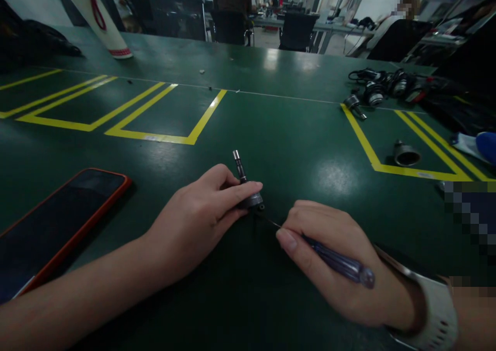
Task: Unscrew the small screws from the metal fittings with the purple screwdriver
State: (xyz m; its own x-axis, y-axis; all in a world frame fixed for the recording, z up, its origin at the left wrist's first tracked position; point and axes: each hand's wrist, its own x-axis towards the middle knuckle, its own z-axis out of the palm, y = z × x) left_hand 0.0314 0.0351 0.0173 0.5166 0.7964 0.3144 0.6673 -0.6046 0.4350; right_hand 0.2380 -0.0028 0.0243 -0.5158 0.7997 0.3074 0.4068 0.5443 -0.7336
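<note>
My left hand (201, 216) is closed around a small dark metal part (251, 201) with a round body and a thin shaft that ends in a shiny tip, pointing up and away. Its exact kind I cannot make out. In my right hand (329, 258) lies a screwdriver (337, 262) with a translucent bluish-purple handle. My thumb and fingers pinch it near the front, and its thin blade points left toward the lower edge of the metal part. Whether the blade tip touches the part cannot be made out. A watch with a pale strap (437, 309) sits on my right wrist.
A phone in an orange case (127, 183) lies at left on the green table (271, 134). Yellow tape marks outlines. At right are a metal cup-shaped part (406, 154), a small part with a shaft (354, 105) and dark metal parts (375, 93). People sit beyond.
</note>
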